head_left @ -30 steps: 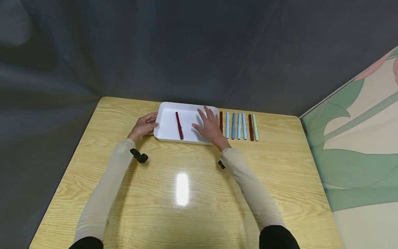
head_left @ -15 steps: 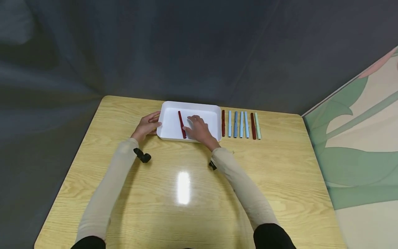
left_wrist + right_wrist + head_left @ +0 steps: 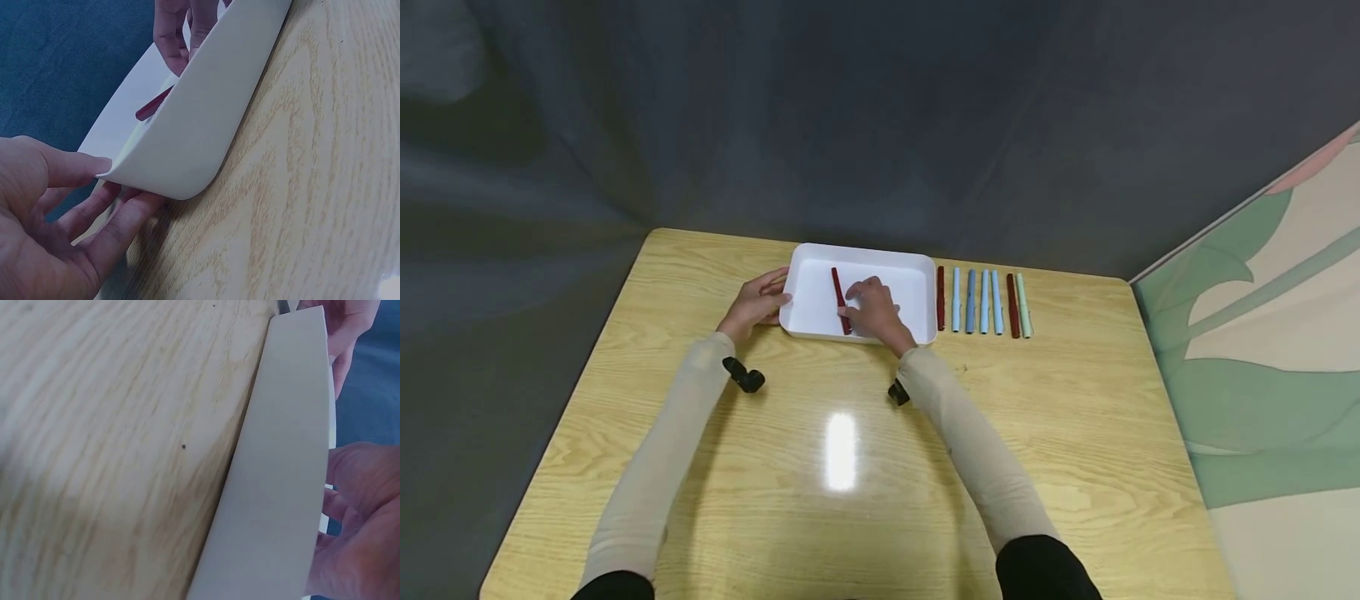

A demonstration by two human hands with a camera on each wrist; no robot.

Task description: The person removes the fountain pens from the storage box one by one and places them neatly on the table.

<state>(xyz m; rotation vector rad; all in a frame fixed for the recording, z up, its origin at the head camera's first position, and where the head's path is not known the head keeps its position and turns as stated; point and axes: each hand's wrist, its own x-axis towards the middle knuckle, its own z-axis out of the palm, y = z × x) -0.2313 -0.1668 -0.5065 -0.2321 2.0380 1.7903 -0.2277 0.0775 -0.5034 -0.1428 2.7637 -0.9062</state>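
Observation:
A shallow white tray (image 3: 901,268) stands at the back of the table. At its left end my left hand (image 3: 750,307) grips the rim; in the left wrist view the thumb lies over the rim and the fingers bend beneath the outer wall (image 3: 203,119). Inside the tray lies a dark red stick like a marker pen (image 3: 837,285). My right hand (image 3: 876,310) is down in the tray beside it, thumb crossing the stick and bent fingers to its right. I cannot tell whether the fingers have hold of it. The right wrist view hides the stick behind the tray wall.
Right of the tray, several similar sticks lie in a row on the wooden table (image 3: 850,533): dark red (image 3: 941,298), light blue (image 3: 956,300), darker blue (image 3: 971,302) and pale green (image 3: 1023,306) among them. A dark curtain (image 3: 880,125) hangs behind the back edge.
My right hand has moved left across the tray, from its right end to the dark red stick, and its spread fingers have bent. My left hand stays at the tray's left end.

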